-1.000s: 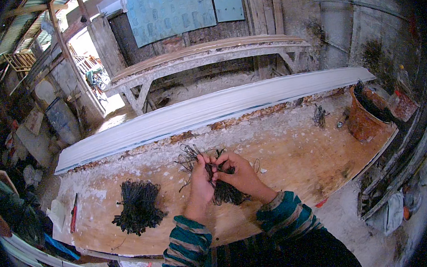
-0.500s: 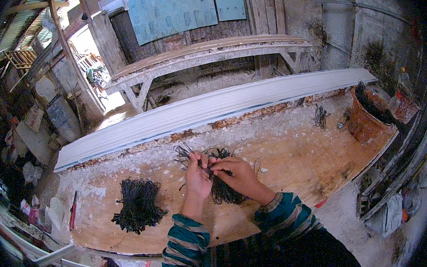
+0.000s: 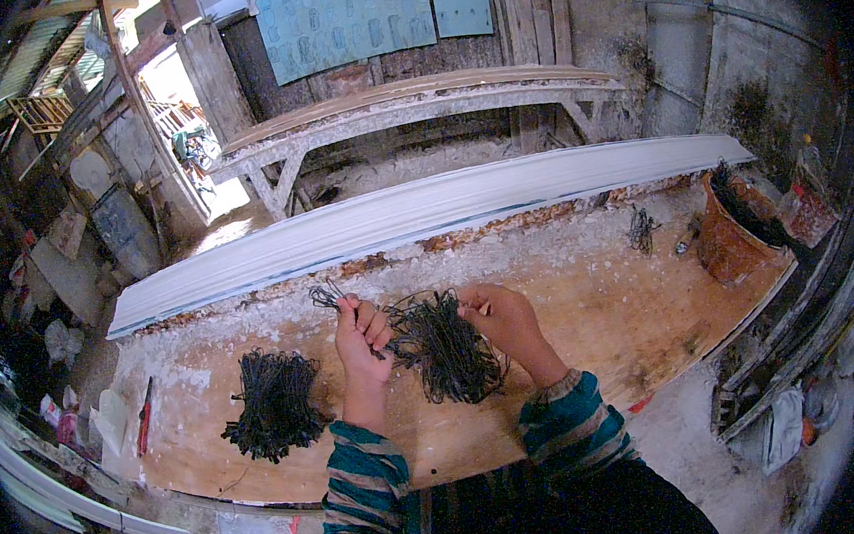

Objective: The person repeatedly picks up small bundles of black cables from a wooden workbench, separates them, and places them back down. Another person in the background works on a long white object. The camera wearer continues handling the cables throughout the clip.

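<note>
We find the left hand closed in a fist around a few looped dark wire ties, whose ends stick out above the knuckles. The right hand is curled at the upper edge of a loose tangle of the same ties, fingers pinched on some strands; how firmly we cannot tell. That tangle lies on the wooden tabletop between both hands. A second bundle sits well apart to the left, near a red-handled tool.

Risks, in our judgement: the strands are interlocked, so pulling a few free may drag the whole tangle along or scatter ties across the dusty surface. Sharp wire ends could prick bare fingers. The held loops could slip if the fist loosens
</note>
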